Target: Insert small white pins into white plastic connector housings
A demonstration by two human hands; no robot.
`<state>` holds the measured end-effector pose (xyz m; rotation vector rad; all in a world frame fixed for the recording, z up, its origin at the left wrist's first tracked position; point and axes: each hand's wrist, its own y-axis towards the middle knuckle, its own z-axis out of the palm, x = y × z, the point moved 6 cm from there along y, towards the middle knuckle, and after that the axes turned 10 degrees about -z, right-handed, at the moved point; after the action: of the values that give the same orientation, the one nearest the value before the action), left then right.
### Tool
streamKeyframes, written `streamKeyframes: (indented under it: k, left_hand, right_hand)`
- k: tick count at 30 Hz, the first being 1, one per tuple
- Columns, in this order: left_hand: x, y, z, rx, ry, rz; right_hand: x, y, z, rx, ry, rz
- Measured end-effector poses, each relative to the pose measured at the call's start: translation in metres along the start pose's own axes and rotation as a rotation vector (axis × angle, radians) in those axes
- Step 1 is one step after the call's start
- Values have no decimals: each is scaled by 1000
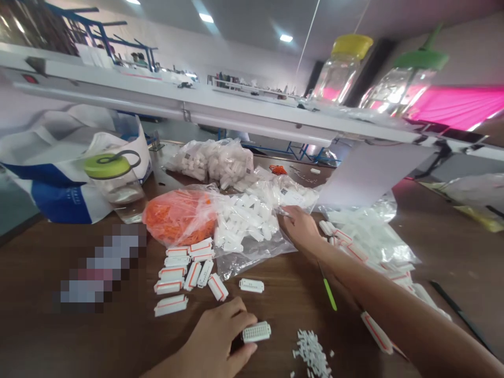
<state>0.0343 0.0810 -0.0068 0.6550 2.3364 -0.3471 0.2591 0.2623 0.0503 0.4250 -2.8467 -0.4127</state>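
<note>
The left hand [218, 341] pinched a white connector housing [256, 332] between thumb and fingertips, low on the brown wooden table [98, 336]; the housing was a small rectangular plastic block whose face showed rows of tiny sockets. The right hand [300, 228] reached forward with its fingers at the mouth of a clear plastic bag [244, 231]; whether they closed on anything could not be told.

That bag, thin and crinkled, held loose white plastic housings. Touching it, to its left, an orange-filled bag [179, 215] contained a mass of fine orange pieces. Beyond the right hand, further clear bags of white parts [212, 160] lay heaped. Left of these stood a glass jar with a green lid [114, 178], its contents unclear.

Just beyond the held housing lay a single white housing [251, 285], and left of that a cluster of finished housings with orange trim [189, 273]. To the right of the held housing sat a small pile of tiny white pins [313, 354]. A green-handled tool [328, 294] lay beneath the right forearm. Bare tabletop stayed open on the left hand's left side; the near table edge lay out of view.
</note>
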Motion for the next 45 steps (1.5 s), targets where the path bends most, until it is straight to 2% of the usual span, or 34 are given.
streamKeyframes:
  k: [3,8,11,14,17,21,27,32,38,42,45]
  left_hand:
    - [-2,-1,-3,-2,13,-14]
    - [-7,0,-1,-19,99,14]
    - [-12,-1,-1,-13,151,33]
    - [-19,-3,-1,6,187,59]
    - [-23,-4,-2,11,223,76]
    - [-26,-5,-3,-9,234,90]
    - [-27,-7,-3,-2,199,85]
    - [-27,-7,-4,-21,197,82]
    - [-28,-7,-3,-15,206,78]
    - [-28,-9,-2,-33,194,73]
    - [-30,-11,-2,-53,177,73]
  right_hand:
    - [-5,-50,-29,-54,36,34]
    - [-20,-159,-68,-10,99,175]
    - [-19,-214,-68,91,160,259]
    - [-10,-246,-57,165,230,308]
    - [3,-258,-47,162,316,328]
    - [19,-261,-37,132,387,322]
    - [31,-259,-32,137,233,356]
    - [33,-262,-29,170,143,366]
    - [37,-266,-29,138,39,334]
    - [36,-267,-28,109,64,339]
    - [29,-267,-26,70,179,342]
